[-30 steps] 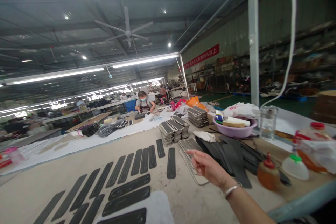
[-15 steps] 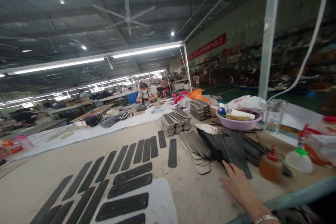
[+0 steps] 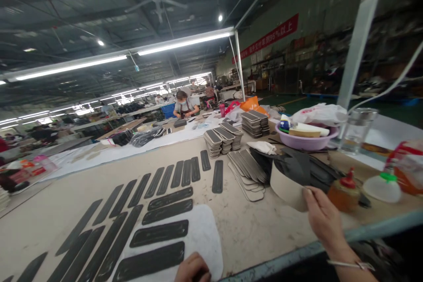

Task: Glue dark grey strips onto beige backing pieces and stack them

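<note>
right hand pinching a curled piece

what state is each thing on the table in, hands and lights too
right hand: pinching the pale piece
pale piece: bent, edge raised
left hand: fingers curled, contents unclear
black strips: laid out separately
purple basin: filled
red-topped bottle: upright, amber contents
green-topped bottle: top on
white cloth: crumpled
tube lights: on
</note>
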`<act>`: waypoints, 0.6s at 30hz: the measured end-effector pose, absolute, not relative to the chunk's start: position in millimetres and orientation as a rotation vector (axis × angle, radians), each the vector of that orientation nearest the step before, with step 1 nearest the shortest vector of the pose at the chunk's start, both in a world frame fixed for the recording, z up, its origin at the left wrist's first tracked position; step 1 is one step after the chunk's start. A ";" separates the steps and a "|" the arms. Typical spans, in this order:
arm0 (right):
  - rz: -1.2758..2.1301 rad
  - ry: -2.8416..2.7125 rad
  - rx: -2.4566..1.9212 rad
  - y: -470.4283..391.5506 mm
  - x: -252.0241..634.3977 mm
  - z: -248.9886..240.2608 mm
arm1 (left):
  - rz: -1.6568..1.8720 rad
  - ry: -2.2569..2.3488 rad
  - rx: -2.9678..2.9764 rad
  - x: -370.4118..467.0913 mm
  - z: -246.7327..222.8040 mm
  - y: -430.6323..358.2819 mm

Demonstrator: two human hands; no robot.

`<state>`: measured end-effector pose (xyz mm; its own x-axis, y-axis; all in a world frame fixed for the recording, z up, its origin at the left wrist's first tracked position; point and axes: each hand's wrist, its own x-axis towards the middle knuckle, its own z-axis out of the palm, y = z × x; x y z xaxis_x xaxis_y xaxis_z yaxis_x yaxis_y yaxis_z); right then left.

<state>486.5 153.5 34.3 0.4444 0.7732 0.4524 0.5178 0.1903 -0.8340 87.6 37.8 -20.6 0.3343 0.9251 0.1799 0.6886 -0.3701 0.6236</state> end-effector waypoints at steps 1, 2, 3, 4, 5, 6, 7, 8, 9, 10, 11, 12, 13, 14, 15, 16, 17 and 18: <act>0.443 -1.131 -1.402 147.6 481.9 41.7 | 0.747 1.388 2.176 88.2 -18.6 38.1; 0.639 -1.069 -1.331 142.2 476.3 47.7 | 0.765 1.369 2.181 88.6 -16.5 37.8; 0.833 -1.021 -1.260 137.4 469.8 52.2 | 0.782 1.363 2.184 88.9 -14.4 37.2; 1.012 -0.988 -1.202 133.6 462.9 55.2 | 0.802 1.367 2.186 89.5 -12.5 36.2; 1.165 -0.970 -1.159 131.1 455.9 56.4 | 0.822 1.378 2.186 90.2 -10.9 34.9; 1.289 -0.977 -1.127 130.3 449.4 55.8 | 0.838 1.395 2.184 91.2 -9.5 33.5; 1.376 -1.008 -1.103 131.3 443.7 53.2 | 0.848 1.413 2.181 92.5 -8.1 31.9; 1.414 -1.061 -1.093 134.4 438.9 48.5 | 0.849 1.422 2.181 94.1 -6.6 30.4; 1.399 -1.138 -1.112 139.3 435.2 41.5 | 0.841 1.429 2.181 95.8 -4.7 28.8; 1.329 -1.238 -1.160 145.7 432.2 32.6 | 0.830 1.436 2.180 97.6 -2.4 27.2; 1.213 -1.356 -1.233 152.6 429.9 22.1 | 0.820 1.443 2.180 99.3 0.2 25.7; 1.068 -1.488 -1.321 159.3 428.0 10.7 | 0.813 1.451 2.182 100.7 2.8 24.2; 0.916 -1.629 -1.407 164.8 426.4 -0.9 | 0.808 1.454 2.188 101.8 5.2 22.9; 0.782 -1.769 -1.479 168.5 424.9 -11.6 | 0.804 1.450 2.198 102.3 6.8 21.9; 0.678 -1.907 -1.520 170.4 423.3 -20.8 | 0.806 1.440 2.212 102.3 7.5 21.1; 0.588 -2.015 -1.536 170.5 421.5 -27.9 | 0.806 1.419 2.232 101.6 6.9 20.8; 0.517 -2.095 -1.544 169.4 419.4 -32.6 | 0.801 1.391 2.254 100.7 5.0 20.8; 0.459 -2.150 -1.544 167.4 417.1 -35.0 | 0.791 1.365 2.273 99.7 2.3 21.2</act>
